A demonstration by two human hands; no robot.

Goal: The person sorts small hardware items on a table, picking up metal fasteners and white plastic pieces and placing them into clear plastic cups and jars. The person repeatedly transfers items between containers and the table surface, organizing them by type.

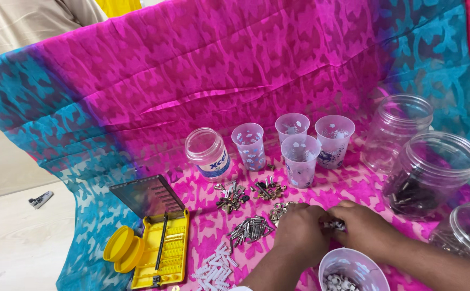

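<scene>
Pink and turquoise patterned cloth (246, 70) is draping over the counter and rising behind it. On it, the left hand (299, 229) and right hand (361, 226) are meeting, fingers curled around small white clips (334, 224), just above a plastic cup (352, 269) holding more. Piles of screws (250, 227), four cups, clear jars and a yellow screwdriver case (162, 245) are lying around them.

Bright, even light; sharp focus.
</scene>
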